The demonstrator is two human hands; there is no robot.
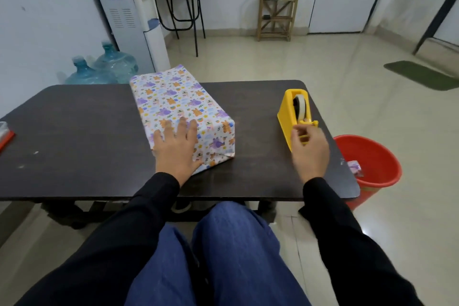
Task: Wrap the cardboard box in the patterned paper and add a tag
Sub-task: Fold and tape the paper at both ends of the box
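The box (pixel 178 102), covered in white paper with purple and orange figures, lies lengthwise on the dark table (pixel 74 136). My left hand (pixel 175 149) presses flat with spread fingers on the box's near end, holding the folded paper down. A yellow tape dispenser (pixel 290 112) with a roll of tape stands to the right. My right hand (pixel 309 149) is at the dispenser's near end, fingers curled and pinching at the tape by the cutter. No tag is in view.
A red bucket (pixel 372 156) with a scrap of patterned paper in it stands on the floor off the table's right corner. A red and clear object (pixel 5 134) lies at the table's left edge. Water bottles (pixel 104 67) and a dispenser stand behind.
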